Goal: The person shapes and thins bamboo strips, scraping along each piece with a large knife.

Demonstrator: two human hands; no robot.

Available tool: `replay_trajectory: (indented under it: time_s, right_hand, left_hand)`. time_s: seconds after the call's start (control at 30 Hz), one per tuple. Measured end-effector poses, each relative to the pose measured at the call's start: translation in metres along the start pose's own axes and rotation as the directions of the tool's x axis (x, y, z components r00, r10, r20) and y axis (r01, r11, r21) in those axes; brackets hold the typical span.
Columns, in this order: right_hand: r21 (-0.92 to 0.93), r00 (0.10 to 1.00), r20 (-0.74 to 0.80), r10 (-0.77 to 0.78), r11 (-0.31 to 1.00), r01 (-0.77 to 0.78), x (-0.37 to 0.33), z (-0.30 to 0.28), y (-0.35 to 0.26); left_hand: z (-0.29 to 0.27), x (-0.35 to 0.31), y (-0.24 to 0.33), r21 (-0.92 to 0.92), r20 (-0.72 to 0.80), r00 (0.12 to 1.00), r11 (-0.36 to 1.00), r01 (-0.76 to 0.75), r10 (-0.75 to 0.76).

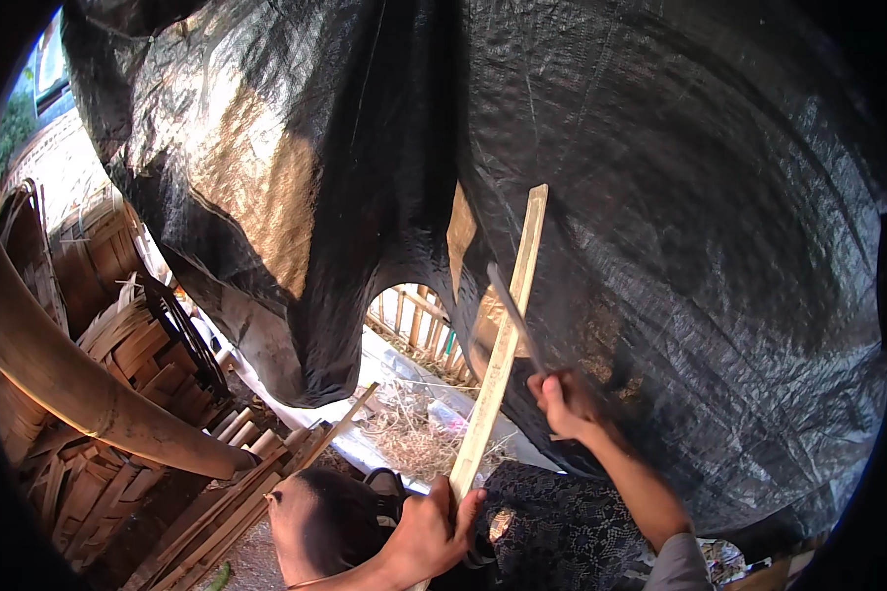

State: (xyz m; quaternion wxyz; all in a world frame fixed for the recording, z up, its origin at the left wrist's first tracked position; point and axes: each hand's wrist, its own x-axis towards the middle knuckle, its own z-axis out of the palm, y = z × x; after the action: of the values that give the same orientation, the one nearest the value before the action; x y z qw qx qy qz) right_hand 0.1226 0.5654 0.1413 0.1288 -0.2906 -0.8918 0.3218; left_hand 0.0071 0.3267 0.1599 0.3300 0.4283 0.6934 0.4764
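My left hand point(432, 533) is closed around the lower part of a long, pale bamboo strip point(500, 382), which slants up and away to the right. Above and right of it, my right hand point(568, 403) grips a knife point(508, 298) whose narrow grey blade points up and left. The blade crosses the strip's right edge about midway along; whether it touches the strip I cannot tell. Most of the knife's handle is hidden in my fist.
A large black plastic sheet point(680, 217) hangs ahead. At the left, a thick bamboo pole point(99, 404) stretches before woven bamboo baskets point(148, 355). Split bamboo pieces point(237, 497) lie beside my knee. Thin shavings point(419, 433) are piled on white sheeting below the black plastic.
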Motion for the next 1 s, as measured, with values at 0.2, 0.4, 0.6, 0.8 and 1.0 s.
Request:
replay_trajectory:
  time_s: [0.2, 0.4, 0.6, 0.8, 1.0]
  right_hand:
    - [-0.058, 0.918, 0.361, -0.162, 0.979, 0.196, -0.013, 0.007, -0.045]
    - [-0.109, 0.995, -0.054, -0.088, 0.991, 0.082, 0.003, -0.003, -0.030]
    - [-0.034, 0.983, 0.180, -0.044, 0.998, 0.051, -0.002, -0.008, -0.041]
    - [-0.220, 0.946, 0.324, 0.008, 0.973, 0.067, -0.014, -0.002, -0.056]
    - [-0.118, 0.978, -0.085, -0.190, 0.977, 0.179, 0.007, 0.000, 0.006]
  left_hand:
    - [0.005, 0.002, -0.014, 0.140, -0.071, 0.984, 0.978, -0.152, 0.163]
    - [0.009, -0.006, -0.012, 0.048, -0.045, 0.984, 0.984, -0.169, 0.171]
    - [0.010, 0.001, -0.014, 0.060, 0.027, 0.999, 0.998, -0.026, 0.024]
    - [0.011, 0.006, -0.025, 0.272, -0.135, 0.865, 0.858, -0.436, 0.483]
    - [0.008, 0.000, -0.009, 0.180, -0.039, 0.991, 0.977, -0.118, 0.127]
